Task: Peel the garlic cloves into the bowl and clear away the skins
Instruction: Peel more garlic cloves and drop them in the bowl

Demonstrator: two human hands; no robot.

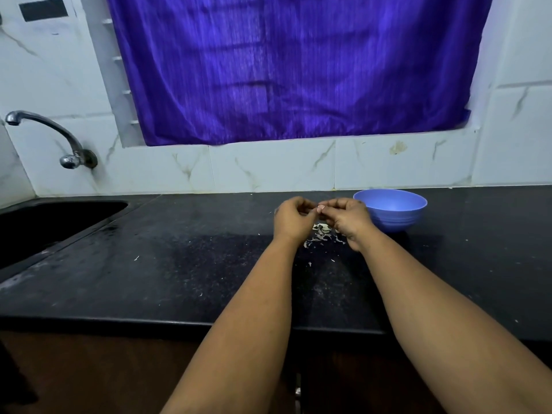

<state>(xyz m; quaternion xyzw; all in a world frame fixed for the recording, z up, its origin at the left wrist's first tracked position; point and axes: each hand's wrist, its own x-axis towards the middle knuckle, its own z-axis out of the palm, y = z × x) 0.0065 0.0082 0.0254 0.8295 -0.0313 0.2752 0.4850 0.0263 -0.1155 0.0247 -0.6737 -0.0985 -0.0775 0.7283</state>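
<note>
left hand (291,218) and right hand (348,218) – fingertips curled together, pinching a small pale garlic clove (320,208) | just left of the blue plastic bowl (391,209) | papery white skins (321,234) – beneath the hands, near the bowl

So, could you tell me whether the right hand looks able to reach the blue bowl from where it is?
Probably yes: the right hand sits just beside the blue bowl, nothing between them.

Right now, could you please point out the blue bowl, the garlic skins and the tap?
blue bowl (391,218): head view, outer front wall.
garlic skins (321,234): head view, middle of the pile.
tap (44,122): head view, curved spout.
</note>
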